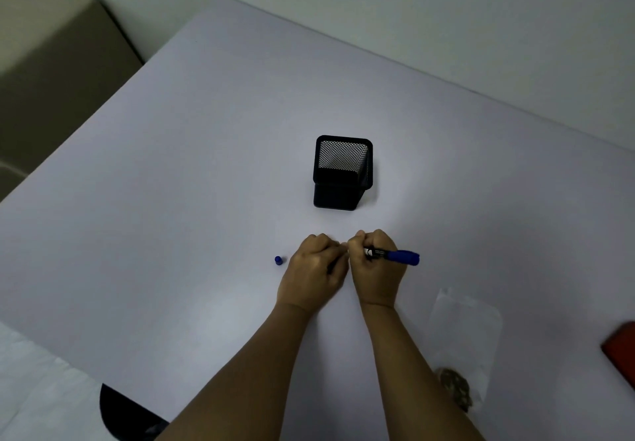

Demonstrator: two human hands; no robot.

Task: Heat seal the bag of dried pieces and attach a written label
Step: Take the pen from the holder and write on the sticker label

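My right hand (376, 269) is closed around a blue marker (398, 255) whose capped end points right. My left hand (314, 269) lies fisted right beside it, fingertips touching the right hand's; whatever lies under the fingers is hidden. A small blue cap (278, 260) stands on the white table (206, 165) just left of my left hand. The clear bag (464, 337) lies flat at the lower right, with brown dried pieces (455, 385) gathered at its near end.
A black mesh pen holder (343, 172) stands a little beyond my hands. A red object (622, 351) pokes in at the right edge. A black rounded thing (123, 413) sits at the table's near-left edge. A beige seat (51, 62) lies beyond the far left.
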